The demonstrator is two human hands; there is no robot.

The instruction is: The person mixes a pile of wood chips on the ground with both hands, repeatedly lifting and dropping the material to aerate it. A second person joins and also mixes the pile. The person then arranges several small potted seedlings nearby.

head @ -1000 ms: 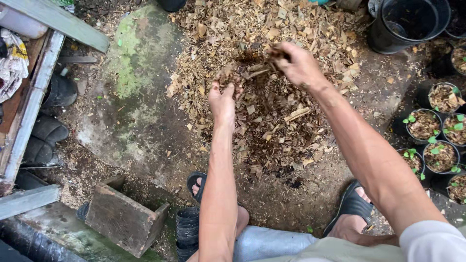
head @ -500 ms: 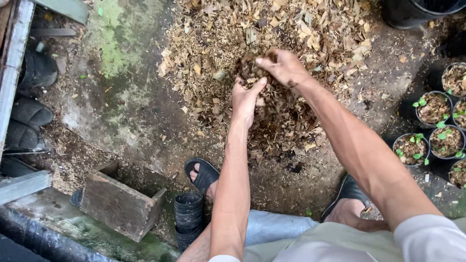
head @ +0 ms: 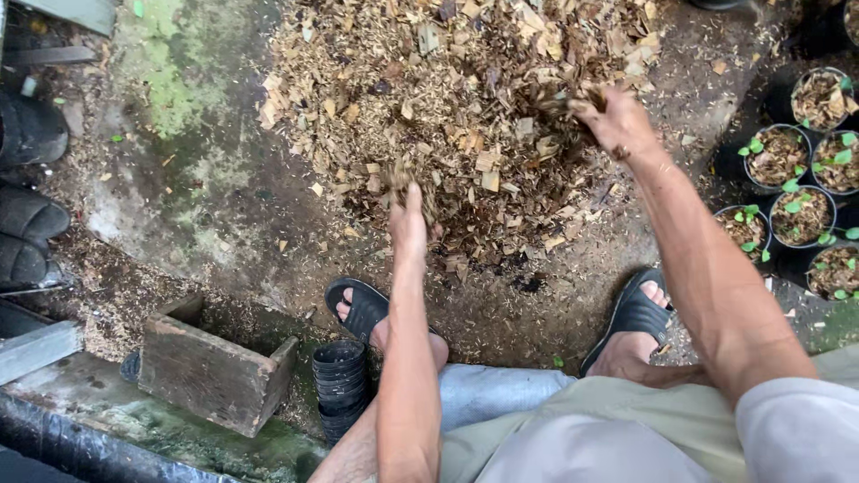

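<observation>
the pile of wood chips and dry leaves [head: 465, 116] runs off the top edge, and the small pots with seedlings [head: 799, 192] are cut by the right edge. the left hand [head: 409, 219] is seen edge-on, fingers seemingly loose with chips falling around it (motion blur hides the grip, so i cannot tell). the right hand [head: 617, 121] is curled over a clump of chips at the pile's right side. both hands sit on the pile's near half, above the black sandals [head: 362, 309]. a stack of black pots [head: 340, 385] stands beside a wooden box [head: 215, 371].
</observation>
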